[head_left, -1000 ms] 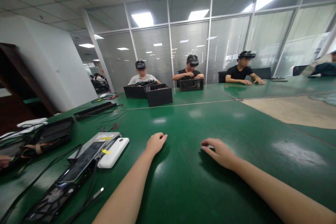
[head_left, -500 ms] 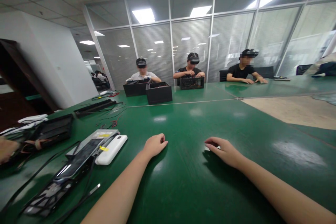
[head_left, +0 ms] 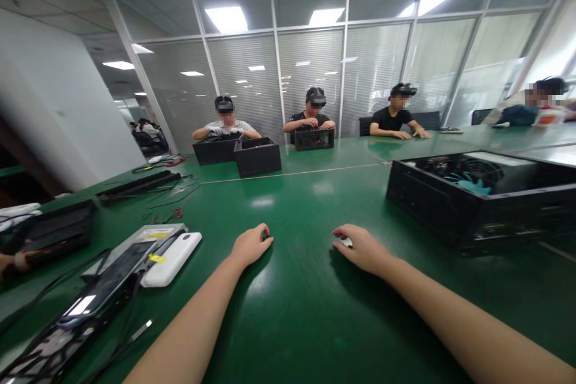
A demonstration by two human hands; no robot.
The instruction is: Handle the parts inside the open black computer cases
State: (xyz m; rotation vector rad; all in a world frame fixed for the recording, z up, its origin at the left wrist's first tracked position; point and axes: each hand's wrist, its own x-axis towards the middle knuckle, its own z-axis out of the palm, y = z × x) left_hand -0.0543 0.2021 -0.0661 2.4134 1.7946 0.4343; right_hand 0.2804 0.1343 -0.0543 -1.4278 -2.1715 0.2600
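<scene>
My left hand (head_left: 249, 245) rests on the green table (head_left: 310, 312) with its fingers curled in loosely, and I see nothing in them. My right hand (head_left: 362, 249) lies a short way to its right, palm down, fingers bent over a small white object (head_left: 345, 242) that peeks out beneath them. An open black computer case (head_left: 472, 204) with a fan and teal cables inside stands just right of my right hand, not touching it.
A white power bank (head_left: 171, 259), a silver drive (head_left: 135, 239) and a black panel with cables (head_left: 67, 324) lie at the left. More black cases (head_left: 257, 158) stand across the table, where three people sit working. Another person sits far right.
The view has swung, and the open black case now shows at the right where none was seen. Both hands stay in about the same pose on the table.
</scene>
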